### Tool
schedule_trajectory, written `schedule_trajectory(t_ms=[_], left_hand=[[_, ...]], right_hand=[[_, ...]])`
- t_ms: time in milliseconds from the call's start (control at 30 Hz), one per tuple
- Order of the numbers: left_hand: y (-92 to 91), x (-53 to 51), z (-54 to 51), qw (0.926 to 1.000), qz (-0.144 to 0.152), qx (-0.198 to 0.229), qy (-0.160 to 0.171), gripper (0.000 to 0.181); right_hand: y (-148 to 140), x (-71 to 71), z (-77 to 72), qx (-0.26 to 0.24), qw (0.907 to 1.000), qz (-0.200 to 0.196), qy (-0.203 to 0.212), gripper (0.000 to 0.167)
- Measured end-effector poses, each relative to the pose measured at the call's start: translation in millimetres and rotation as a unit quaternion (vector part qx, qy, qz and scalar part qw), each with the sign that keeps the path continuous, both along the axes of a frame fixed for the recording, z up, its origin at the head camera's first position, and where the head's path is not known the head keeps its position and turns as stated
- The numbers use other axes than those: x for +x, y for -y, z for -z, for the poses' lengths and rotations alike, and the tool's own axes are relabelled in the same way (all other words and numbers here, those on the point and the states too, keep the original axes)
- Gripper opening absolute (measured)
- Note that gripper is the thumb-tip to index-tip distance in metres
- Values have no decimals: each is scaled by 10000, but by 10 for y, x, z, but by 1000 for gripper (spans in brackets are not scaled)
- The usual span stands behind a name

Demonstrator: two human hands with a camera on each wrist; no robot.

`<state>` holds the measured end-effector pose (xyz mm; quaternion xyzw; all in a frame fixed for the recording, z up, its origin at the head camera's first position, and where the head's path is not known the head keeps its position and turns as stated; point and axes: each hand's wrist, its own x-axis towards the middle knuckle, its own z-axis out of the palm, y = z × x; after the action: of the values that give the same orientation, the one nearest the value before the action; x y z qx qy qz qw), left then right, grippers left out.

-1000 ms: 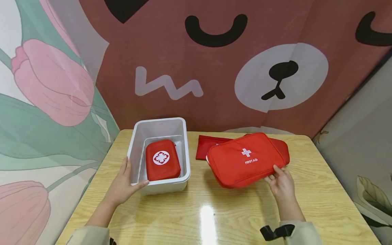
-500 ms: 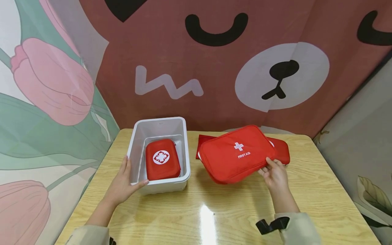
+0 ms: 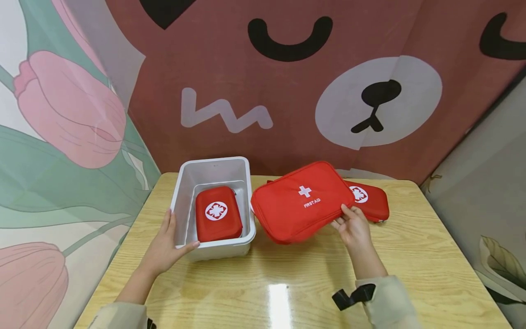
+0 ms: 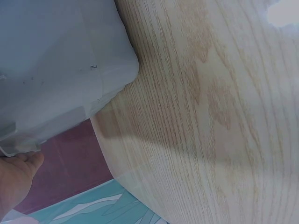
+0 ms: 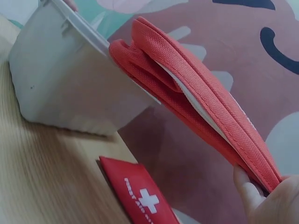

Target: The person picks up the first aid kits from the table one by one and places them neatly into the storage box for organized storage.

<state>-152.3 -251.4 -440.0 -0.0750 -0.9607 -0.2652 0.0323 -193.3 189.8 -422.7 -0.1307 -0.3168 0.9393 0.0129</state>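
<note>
My left hand (image 3: pixel 161 249) holds the near left corner of a light grey plastic bin (image 3: pixel 226 250), thumb over the front rim and fingers along the left outer wall. A red zip case (image 3: pixel 219 224) with a white cross emblem lies inside the bin. With thumb and fingers, my right hand (image 3: pixel 356 230) pinches the near right corner of a red fabric first aid bag (image 3: pixel 287 205). The bag is lifted and tilted, its left end beside the bin's right rim. In the right wrist view its zipped edge and folded side show above a flat red first aid pouch (image 5: pixel 140 191).
Another red zip case (image 3: pixel 371 205) lies at the back right of the wooden table (image 3: pixel 312 283), partly behind the bag. The bag hides nearly all of the flat pouch in the head view. A printed cloth wall (image 3: pixel 287 109) stands behind the table.
My right hand has carried the first aid bag left and slightly away, toward the bin. The right zip case has come into fuller view and the flat pouch is now mostly covered. My left hand stays put.
</note>
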Motion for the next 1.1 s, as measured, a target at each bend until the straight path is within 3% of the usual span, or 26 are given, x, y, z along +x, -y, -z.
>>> schedule_trajectory(t_ms=[167, 367, 1100], left_hand=[[0, -3, -7, 10000, 7, 7, 38, 104], [-2, -1, -10, 10000, -1, 1, 62, 104], [11, -13, 17, 10000, 54, 44, -70, 104]], right_hand=[[108, -51, -45, 248, 9995, -99, -196, 21], [267, -60, -232, 418, 9983, -86, 385, 16], [638, -279, -357, 1084, 9928, -343, 370, 11]])
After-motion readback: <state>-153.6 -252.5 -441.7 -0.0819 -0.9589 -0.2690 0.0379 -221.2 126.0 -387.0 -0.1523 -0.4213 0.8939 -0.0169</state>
